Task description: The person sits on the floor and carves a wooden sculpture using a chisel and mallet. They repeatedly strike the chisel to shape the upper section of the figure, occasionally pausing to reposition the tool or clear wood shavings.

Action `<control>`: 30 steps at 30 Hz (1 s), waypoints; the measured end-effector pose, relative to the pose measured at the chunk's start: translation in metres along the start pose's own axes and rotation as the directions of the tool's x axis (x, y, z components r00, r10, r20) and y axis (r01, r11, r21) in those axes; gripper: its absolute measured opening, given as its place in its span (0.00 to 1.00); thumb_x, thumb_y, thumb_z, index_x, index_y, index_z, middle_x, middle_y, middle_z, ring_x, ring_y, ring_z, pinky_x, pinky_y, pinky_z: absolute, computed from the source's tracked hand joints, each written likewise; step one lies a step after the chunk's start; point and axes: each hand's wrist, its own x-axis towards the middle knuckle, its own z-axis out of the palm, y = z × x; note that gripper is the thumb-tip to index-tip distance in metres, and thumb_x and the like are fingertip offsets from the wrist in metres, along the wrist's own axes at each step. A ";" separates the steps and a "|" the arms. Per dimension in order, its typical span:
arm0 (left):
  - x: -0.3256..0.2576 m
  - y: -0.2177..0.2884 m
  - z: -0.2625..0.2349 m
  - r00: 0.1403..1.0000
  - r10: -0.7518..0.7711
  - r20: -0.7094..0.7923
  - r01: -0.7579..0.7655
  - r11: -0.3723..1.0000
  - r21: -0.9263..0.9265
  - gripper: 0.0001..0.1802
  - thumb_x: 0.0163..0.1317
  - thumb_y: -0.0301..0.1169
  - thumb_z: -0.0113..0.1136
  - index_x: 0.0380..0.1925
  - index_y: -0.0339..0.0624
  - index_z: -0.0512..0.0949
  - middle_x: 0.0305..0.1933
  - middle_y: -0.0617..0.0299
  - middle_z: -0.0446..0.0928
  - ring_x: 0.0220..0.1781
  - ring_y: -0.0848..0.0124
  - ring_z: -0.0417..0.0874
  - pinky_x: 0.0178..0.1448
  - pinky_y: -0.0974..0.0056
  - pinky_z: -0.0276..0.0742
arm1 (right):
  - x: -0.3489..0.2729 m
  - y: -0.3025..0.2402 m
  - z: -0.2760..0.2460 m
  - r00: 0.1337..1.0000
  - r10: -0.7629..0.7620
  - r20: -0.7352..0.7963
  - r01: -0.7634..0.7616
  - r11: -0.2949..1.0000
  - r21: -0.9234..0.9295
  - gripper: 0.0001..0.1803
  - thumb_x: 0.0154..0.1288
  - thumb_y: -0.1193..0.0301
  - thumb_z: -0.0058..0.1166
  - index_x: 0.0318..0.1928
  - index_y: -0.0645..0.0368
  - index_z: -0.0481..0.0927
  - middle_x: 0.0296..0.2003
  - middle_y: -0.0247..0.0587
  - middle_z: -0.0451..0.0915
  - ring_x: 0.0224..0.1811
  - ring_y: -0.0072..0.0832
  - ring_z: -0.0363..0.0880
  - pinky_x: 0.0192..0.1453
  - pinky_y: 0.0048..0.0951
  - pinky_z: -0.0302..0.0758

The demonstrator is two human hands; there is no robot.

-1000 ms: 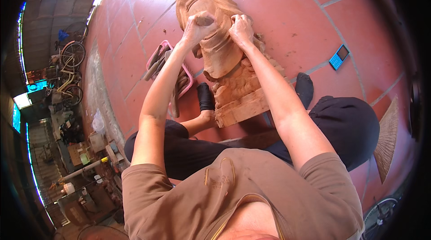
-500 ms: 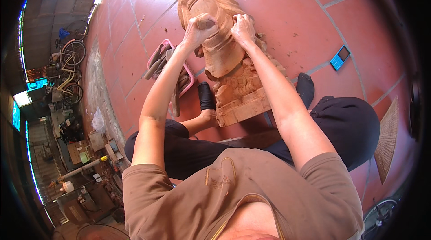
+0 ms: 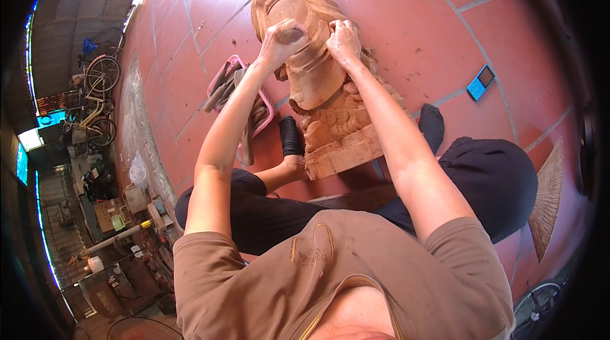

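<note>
A carved wooden statue (image 3: 311, 79) of a robed figure lies on the floor, its square base toward me between my legs. My left hand (image 3: 277, 47) is closed over the statue's middle. From its grip shows the dark, rounded end of a wooden-looking piece (image 3: 293, 36); the rest is hidden in my palm. On the statue's right side my right hand (image 3: 344, 41) rests with fingers curled tight together. Whatever they pinch is too small to tell. Left of the statue a pink basket (image 3: 269, 111) contains several long wooden pieces (image 3: 223, 92) that look like tool handles.
Red floor tiles (image 3: 438, 28) carry scattered wood crumbs. A blue keypad phone (image 3: 481, 82) lies at the right, and a conical straw hat (image 3: 546, 200) beside my right knee. Bicycles (image 3: 98, 98) and cluttered workshop goods line the left side. My feet flank the base.
Both hands stay in nearly the same place on the statue. At the lower left edge, a round wire grille shows more plainly now.
</note>
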 end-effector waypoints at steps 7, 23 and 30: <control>0.009 -0.010 0.012 0.993 0.101 -0.061 -0.103 0.994 -0.029 0.07 0.57 0.26 0.69 0.34 0.40 0.81 0.35 0.60 0.79 0.38 0.70 0.81 0.46 0.65 0.76 | 0.002 0.000 -0.001 0.997 0.009 0.077 -0.007 1.000 -0.025 0.15 0.59 0.74 0.51 0.47 0.54 0.82 0.51 0.44 0.78 0.57 0.43 0.75 0.59 0.47 0.74; -0.003 0.001 0.001 0.994 0.110 -0.013 -0.110 0.994 0.011 0.07 0.57 0.25 0.68 0.36 0.40 0.81 0.34 0.61 0.79 0.39 0.73 0.80 0.47 0.67 0.76 | 0.000 -0.003 -0.004 0.998 0.004 0.069 -0.003 1.000 -0.016 0.15 0.59 0.75 0.50 0.46 0.53 0.82 0.50 0.45 0.78 0.57 0.43 0.75 0.60 0.47 0.73; -0.002 0.000 -0.007 0.990 -0.120 0.067 0.129 0.982 -0.142 0.07 0.62 0.26 0.68 0.39 0.39 0.82 0.38 0.66 0.79 0.41 0.80 0.79 0.46 0.70 0.76 | 0.003 -0.001 -0.001 0.997 0.034 0.074 -0.033 0.999 -0.010 0.15 0.59 0.75 0.50 0.46 0.53 0.82 0.50 0.44 0.77 0.58 0.44 0.74 0.60 0.48 0.73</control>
